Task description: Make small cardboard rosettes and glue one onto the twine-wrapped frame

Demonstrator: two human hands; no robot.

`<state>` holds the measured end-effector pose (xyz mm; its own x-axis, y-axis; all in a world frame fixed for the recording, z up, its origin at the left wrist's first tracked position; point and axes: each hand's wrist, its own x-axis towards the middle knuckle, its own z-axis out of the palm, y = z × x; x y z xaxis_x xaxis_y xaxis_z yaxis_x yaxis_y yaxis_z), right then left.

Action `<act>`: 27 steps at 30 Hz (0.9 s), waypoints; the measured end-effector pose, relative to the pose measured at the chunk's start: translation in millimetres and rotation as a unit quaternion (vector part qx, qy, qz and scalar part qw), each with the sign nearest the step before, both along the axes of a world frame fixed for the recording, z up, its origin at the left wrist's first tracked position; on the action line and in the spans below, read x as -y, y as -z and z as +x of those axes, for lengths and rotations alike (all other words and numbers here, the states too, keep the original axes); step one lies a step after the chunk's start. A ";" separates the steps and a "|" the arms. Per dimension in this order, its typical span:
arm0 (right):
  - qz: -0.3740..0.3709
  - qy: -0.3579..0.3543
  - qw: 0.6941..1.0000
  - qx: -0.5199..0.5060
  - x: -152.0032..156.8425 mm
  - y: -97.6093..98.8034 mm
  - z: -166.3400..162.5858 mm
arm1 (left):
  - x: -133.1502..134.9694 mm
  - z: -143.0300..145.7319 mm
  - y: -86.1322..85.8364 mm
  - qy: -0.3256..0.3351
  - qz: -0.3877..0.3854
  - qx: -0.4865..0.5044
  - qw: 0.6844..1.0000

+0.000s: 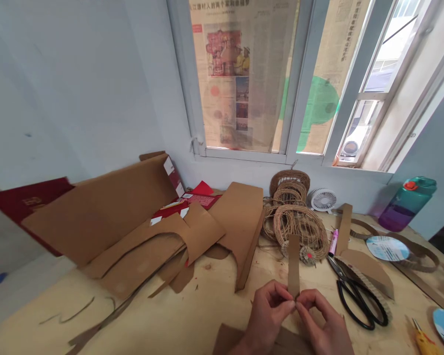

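A narrow cardboard strip (293, 264) stands up from between my two hands, pointing away from me toward the window. My left hand (268, 310) pinches its near end from the left, thumb against fingertips. From the right, my right hand (320, 318) pinches the same end, and the two thumbs almost meet. The very tip of the strip is hidden by my fingers. Below my hands lies a darker piece of cardboard (227, 339), partly covered by them. Just past the strip sits a woven wicker-like piece (299, 227) with small round rosettes at its near side.
Black-handled scissors (358, 296) lie right of my hands beside a curved cardboard piece (370, 268). A pink marker (333, 242), small white fan (322, 199), teal-purple bottle (407, 204) and yellow-handled tool (424, 340) are farther right. Cut cardboard sheets (240, 212) and an opened box (107, 212) fill the left.
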<state>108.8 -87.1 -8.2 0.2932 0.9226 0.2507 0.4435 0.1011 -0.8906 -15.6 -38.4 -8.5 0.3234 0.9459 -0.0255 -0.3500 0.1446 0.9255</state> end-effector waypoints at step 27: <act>-0.046 -0.059 0.994 -0.083 -2.2 3.4 -1.3 | -4.5 -1.1 18.4 0.039 -0.125 0.068 0.989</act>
<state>107.4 -85.0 -11.5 0.2128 0.9695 0.1214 0.2790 0.0588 -0.9585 -16.6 -33.9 -26.8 0.4115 0.8875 -0.2072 -0.4477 0.3949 0.8022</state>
